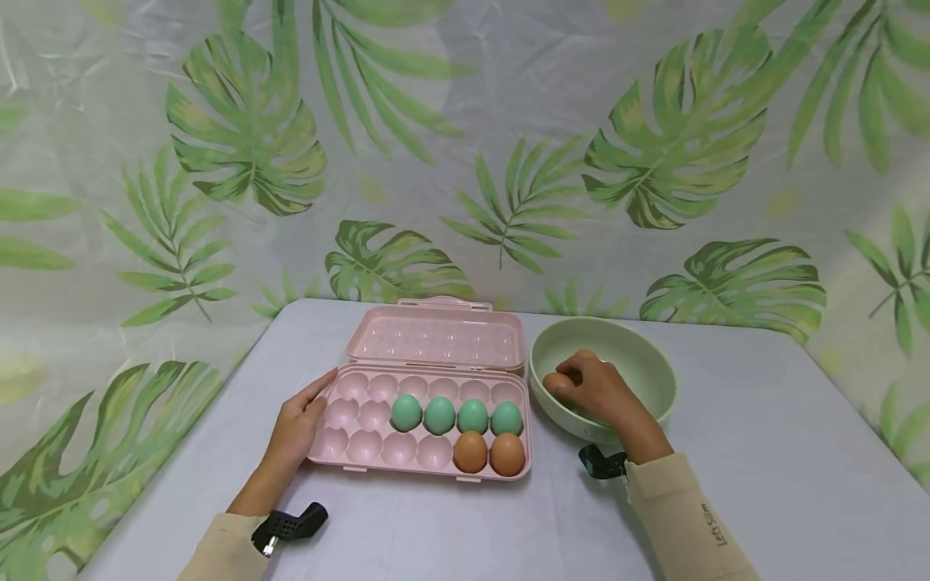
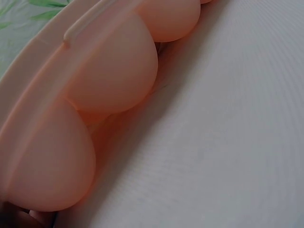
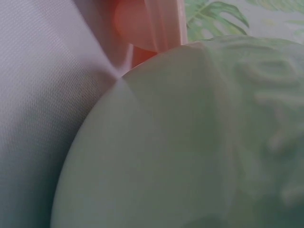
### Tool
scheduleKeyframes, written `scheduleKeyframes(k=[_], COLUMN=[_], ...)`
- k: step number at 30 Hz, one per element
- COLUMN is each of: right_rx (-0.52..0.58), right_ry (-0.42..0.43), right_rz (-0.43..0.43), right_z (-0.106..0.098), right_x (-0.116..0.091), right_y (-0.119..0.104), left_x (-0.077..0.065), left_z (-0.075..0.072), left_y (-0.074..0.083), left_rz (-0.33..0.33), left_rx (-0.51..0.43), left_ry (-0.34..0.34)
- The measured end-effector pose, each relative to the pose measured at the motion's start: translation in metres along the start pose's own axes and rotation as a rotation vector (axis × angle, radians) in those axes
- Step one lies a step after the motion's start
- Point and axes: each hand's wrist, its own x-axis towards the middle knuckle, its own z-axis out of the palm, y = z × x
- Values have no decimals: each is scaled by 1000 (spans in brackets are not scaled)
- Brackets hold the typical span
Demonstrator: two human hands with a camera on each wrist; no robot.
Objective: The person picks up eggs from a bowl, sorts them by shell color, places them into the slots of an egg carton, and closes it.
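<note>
The right hand (image 1: 597, 389) reaches down into a pale green bowl (image 1: 647, 355), fingers bent around a brown egg (image 1: 558, 384); a second brown egg shows just behind the fingers. Left of the bowl, on a white-covered bench (image 1: 407, 532), sits an open pink egg tray (image 1: 434, 450) holding four green eggs (image 1: 439, 415) and two brown ones. The left hand (image 1: 294, 420) touches the tray's left edge, fingers fairly straight, forearm angled forward.

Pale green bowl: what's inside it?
Inside are a brown egg, gripped by the right hand, and a second brown egg, partly hidden beyond it. The hand covers part of the bowl, so whether more lie beneath can't be seen.
</note>
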Motion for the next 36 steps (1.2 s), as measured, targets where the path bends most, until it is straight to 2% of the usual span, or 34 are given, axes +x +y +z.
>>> scheduleKeyframes(k=[9, 22, 36], right_rx=[-13, -10, -21], right_ry=[-11, -20, -9], right_rz=[-4, 6, -18], right_z=[0, 2, 2], right_x=[0, 0, -1], right_y=[-1, -1, 0], left_x=[0, 0, -2], left_z=[0, -1, -1], left_y=[3, 1, 3], left_rz=[10, -10, -9], left_rx=[-34, 23, 11], left_ry=[-15, 4, 0])
